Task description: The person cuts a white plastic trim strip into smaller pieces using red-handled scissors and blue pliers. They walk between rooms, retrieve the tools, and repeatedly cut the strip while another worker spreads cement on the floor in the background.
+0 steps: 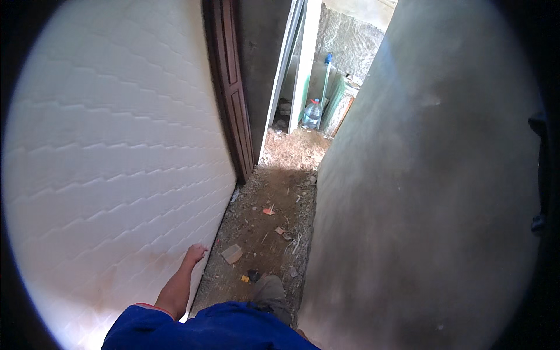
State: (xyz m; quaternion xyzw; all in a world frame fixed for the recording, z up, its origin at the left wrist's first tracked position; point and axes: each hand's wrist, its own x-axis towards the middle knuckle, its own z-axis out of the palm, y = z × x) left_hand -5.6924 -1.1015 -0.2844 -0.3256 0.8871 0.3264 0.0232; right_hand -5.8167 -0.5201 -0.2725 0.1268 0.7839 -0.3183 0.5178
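My left hand (197,253) hangs low beside a white wall (118,175) with stepped raised lines. Its fingers look partly curled; whether they touch the wall or hold anything small is too unclear to tell. The right hand is out of view. Below my blue shirt (227,328), one leg in grey trousers (271,291) stands on a narrow dirt floor (275,188). A flat broken block (232,253) lies on the ground, close to my left hand. By my foot is a small yellow scrap (245,278).
Along the right runs a smooth grey wall (415,183). A brown panelled wooden door (234,83) stands on the left, farther along. In the bright area beyond are a large plastic water bottle (311,114), a pale pole (326,87) and white frame pieces (304,65). Rubble (280,230) litters the passage.
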